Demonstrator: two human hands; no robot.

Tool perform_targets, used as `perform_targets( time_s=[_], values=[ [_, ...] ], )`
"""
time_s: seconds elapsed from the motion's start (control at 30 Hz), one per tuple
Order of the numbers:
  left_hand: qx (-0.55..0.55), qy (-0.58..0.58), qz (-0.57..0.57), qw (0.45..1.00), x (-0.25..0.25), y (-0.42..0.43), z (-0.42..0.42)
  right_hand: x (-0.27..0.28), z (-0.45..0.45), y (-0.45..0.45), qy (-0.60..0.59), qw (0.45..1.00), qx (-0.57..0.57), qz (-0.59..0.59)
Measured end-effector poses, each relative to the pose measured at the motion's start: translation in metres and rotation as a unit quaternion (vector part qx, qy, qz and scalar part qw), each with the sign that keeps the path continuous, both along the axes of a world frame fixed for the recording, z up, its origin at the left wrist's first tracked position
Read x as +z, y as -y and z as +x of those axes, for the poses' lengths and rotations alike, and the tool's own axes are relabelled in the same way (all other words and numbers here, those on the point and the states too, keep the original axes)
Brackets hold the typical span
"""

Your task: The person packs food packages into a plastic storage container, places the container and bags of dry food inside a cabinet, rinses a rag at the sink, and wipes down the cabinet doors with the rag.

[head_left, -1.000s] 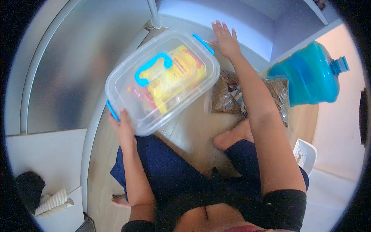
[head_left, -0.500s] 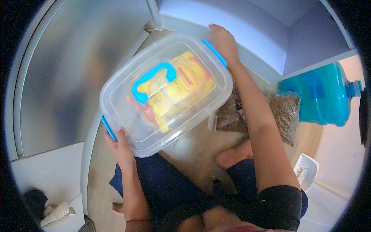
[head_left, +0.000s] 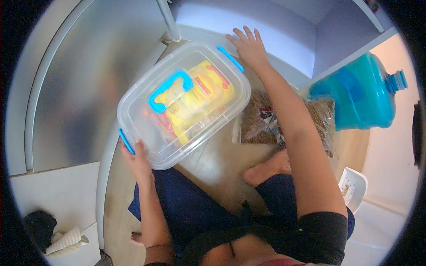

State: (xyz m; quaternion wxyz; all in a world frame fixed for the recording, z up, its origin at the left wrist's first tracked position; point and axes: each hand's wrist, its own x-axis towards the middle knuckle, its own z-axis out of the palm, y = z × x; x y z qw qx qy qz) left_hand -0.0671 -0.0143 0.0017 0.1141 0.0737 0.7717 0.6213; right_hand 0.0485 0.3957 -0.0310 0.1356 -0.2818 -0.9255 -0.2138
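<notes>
A clear plastic storage box (head_left: 138,104) with a lid is held up, tilted, in front of me. A blue handle (head_left: 156,105) lies folded on its lid, and yellow packets (head_left: 181,113) with red print show through the plastic. My left hand (head_left: 140,165) grips the box's near left end beside a blue latch (head_left: 127,142), thumb on the lid side and other fingers partly hidden behind. My right hand (head_left: 250,52) is open with spread fingers, just beyond the far right end and its other blue latch (head_left: 230,59). It holds nothing.
A white open cabinet compartment (head_left: 284,33) is ahead, with a frosted door panel (head_left: 84,93) to the left. Clear bags of brown granules (head_left: 257,117) lie on the floor. A blue water jug (head_left: 364,97) lies on its side at right, and a white tray (head_left: 354,188) sits nearer.
My right hand has spread its fingers and stands apart from the far latch. The box's right end has shifted slightly left in view, still in my left hand.
</notes>
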Motion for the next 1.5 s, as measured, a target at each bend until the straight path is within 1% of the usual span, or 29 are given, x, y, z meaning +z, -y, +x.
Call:
perform_targets(
  time_s=[0.03, 0.1, 0.17, 0.23, 0.3, 0.33, 0.4, 0.43, 0.5, 0.53, 0.57, 0.6, 0.63, 0.67, 0.7, 0.73, 0.77, 0.8, 0.83, 0.9, 0.93, 1.0, 1.07, 1.13, 1.17, 1.27, 1.3, 1.43, 1.5],
  values=[
    [0.0, -0.002, -0.022, 1.0, 0.001, 0.001, -0.001, 0.001, -0.008, -0.004, -0.005, 1.0, 0.002, 0.0],
    [0.001, 0.008, -0.031, 0.999, 0.004, 0.001, -0.001, -0.002, -0.027, -0.01, -0.014, 0.996, -0.05, -0.067],
    [0.0, 0.018, -0.046, 0.999, 0.004, 0.003, -0.003, -0.017, -0.029, -0.012, -0.051, 0.995, -0.028, -0.083],
    [-0.006, -0.028, -0.024, 0.999, -0.002, 0.001, -0.004, -0.014, -0.026, -0.01, -0.081, 0.992, -0.009, -0.095],
    [0.0, -0.012, -0.02, 1.0, 0.006, -0.002, 0.0, -0.012, -0.013, -0.01, 0.049, 0.982, -0.009, -0.184],
    [0.005, 0.004, -0.016, 1.0, 0.009, -0.005, 0.002, -0.012, -0.004, -0.008, 0.054, 0.981, -0.011, -0.185],
    [0.002, 0.013, -0.01, 1.0, 0.006, -0.005, 0.001, -0.009, 0.014, -0.002, -0.045, 0.967, -0.027, -0.249],
    [0.002, 0.014, -0.002, 1.0, 0.006, -0.003, 0.0, -0.001, 0.022, 0.004, -0.044, 0.967, -0.028, -0.248],
    [-0.002, 0.01, 0.006, 1.0, 0.002, 0.0, -0.001, 0.016, 0.043, 0.018, -0.072, 0.948, -0.107, -0.29],
    [-0.007, 0.005, 0.014, 1.0, 0.001, -0.001, -0.002, 0.019, 0.05, 0.025, -0.075, 0.948, -0.114, -0.287],
    [-0.019, 0.006, 0.019, 1.0, 0.002, -0.004, -0.004, 0.022, 0.057, 0.034, -0.115, 0.902, -0.168, -0.381],
    [-0.009, 0.033, 0.027, 0.999, 0.003, -0.004, -0.004, 0.024, 0.067, 0.044, -0.155, 0.84, -0.223, -0.469],
    [0.002, 0.062, 0.034, 0.997, 0.003, -0.004, -0.002, 0.026, 0.076, 0.056, -0.158, 0.84, -0.236, -0.463],
    [-0.01, 0.067, 0.037, 0.997, 0.002, -0.003, -0.002, 0.028, 0.082, 0.069, -0.29, 0.712, -0.153, -0.621],
    [-0.012, 0.136, 0.096, 0.986, -0.001, 0.002, -0.002, 0.028, 0.086, 0.084, -0.404, 0.536, -0.056, -0.739],
    [-0.012, 0.199, 0.155, 0.968, -0.003, 0.006, -0.001, 0.031, 0.086, 0.096, -0.41, 0.537, -0.058, -0.735],
    [-0.018, 0.195, 0.157, 0.968, -0.01, 0.006, 0.004, 0.035, 0.083, 0.106, -0.384, 0.511, -0.096, -0.763],
    [-0.023, 0.21, 0.207, 0.955, -0.022, 0.008, 0.01, 0.038, 0.08, 0.113, -0.357, 0.481, -0.133, -0.79],
    [-0.026, 0.225, 0.255, 0.94, -0.022, 0.009, 0.016, 0.04, 0.079, 0.12, -0.361, 0.479, -0.132, -0.79],
    [-0.034, 0.219, 0.246, 0.944, -0.015, 0.007, 0.019, 0.046, 0.074, 0.131, -0.35, 0.442, -0.105, -0.819],
    [-0.038, 0.214, 0.238, 0.947, -0.011, 0.007, 0.02, 0.05, 0.071, 0.135, -0.349, 0.443, -0.1, -0.82],
    [-0.053, 0.209, 0.258, 0.942, -0.007, 0.009, 0.019, 0.058, 0.064, 0.143, -0.431, 0.398, -0.081, -0.806],
    [-0.07, 0.204, 0.278, 0.936, -0.005, 0.009, 0.017, 0.064, 0.074, 0.149, -0.463, 0.4, -0.061, -0.789],
    [-0.071, 0.177, 0.262, 0.946, 0.019, 0.001, 0.017, 0.083, 0.086, 0.147, -0.492, 0.399, -0.05, -0.772],
    [-0.094, 0.163, 0.258, 0.948, 0.034, -0.007, 0.01, 0.095, 0.093, 0.145, -0.526, 0.388, -0.026, -0.756],
    [-0.178, 0.133, 0.252, 0.942, 0.094, -0.049, -0.003, 0.129, 0.122, 0.138, -0.597, 0.365, 0.012, -0.714],
    [-0.206, 0.14, 0.253, 0.935, 0.104, -0.068, -0.01, 0.137, 0.132, 0.134, -0.63, 0.355, 0.026, -0.691],
    [-0.307, 0.159, 0.237, 0.908, 0.128, -0.16, -0.019, 0.151, 0.169, 0.123, -0.677, 0.369, 0.025, -0.637],
    [-0.336, 0.161, 0.235, 0.898, 0.131, -0.206, -0.018, 0.146, 0.184, 0.111, -0.717, 0.351, 0.003, -0.603]
  ],
)
